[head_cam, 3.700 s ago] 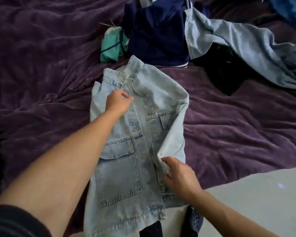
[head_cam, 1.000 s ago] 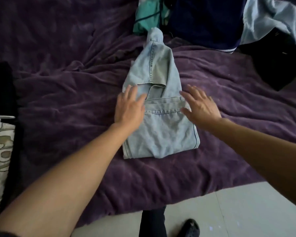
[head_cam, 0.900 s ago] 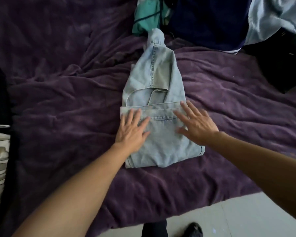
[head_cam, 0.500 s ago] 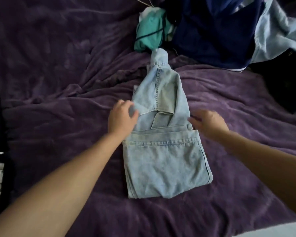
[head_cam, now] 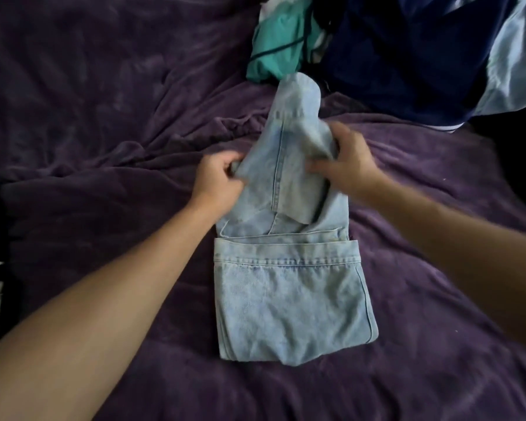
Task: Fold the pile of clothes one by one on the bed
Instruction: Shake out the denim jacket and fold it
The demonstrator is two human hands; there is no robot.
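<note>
A: Why is the left side of the bed (head_cam: 88, 117) only purple blanket?
B: I think it is kept as a working place. The denim jacket (head_cam: 289, 305) lies flat in the middle of it, near the person's edge.
A: And the left hand (head_cam: 216, 180)?
B: Its fingers (head_cam: 229, 165) are curled and pinch the left edge of the jacket's upper part, where the cloth is lifted a little.
A: Is the lower part not touched?
B: No. It is turned up into a neat rectangle with the hem seam across, so it can lie alone. Only the narrow upper part, pointing toward the pile, is left to fold.
A: Does the right hand (head_cam: 351, 165) do the same?
B: It is blurred, but its fingers seem closed round the right edge of this upper part. Holding both edges keeps the stiff denim straight, probably to bring it down over the rectangle.
A: And further right?
B: The pile is at the far side: a teal garment (head_cam: 274, 53), a navy garment (head_cam: 407, 56) and a pale blue garment (head_cam: 513, 71). The teal one is just beside the jacket's top, so the next piece is easy to take.
</note>
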